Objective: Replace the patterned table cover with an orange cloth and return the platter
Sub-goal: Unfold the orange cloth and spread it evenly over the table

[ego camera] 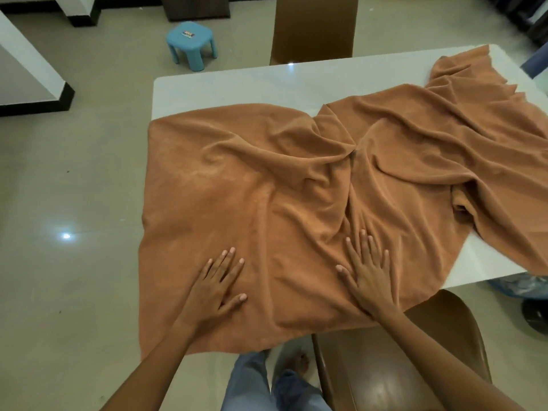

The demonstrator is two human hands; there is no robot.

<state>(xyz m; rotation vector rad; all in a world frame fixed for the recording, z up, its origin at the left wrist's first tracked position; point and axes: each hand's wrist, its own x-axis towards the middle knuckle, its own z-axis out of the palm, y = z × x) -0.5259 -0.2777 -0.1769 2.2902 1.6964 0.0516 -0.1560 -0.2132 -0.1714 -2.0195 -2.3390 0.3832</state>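
- Under your fingers lies the plain orange cloth.
- Beyond your fingertips, the white table.
- Farther past them, a light blue stool and a brown chair.

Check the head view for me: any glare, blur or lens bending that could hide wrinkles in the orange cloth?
Head view: dim, even light; folds in the orange cloth read clearly. Small glare spots on the floor and table, none on the cloth. Wide-angle bending curves the table edges. Both hands, left hand and right hand, look sharp.
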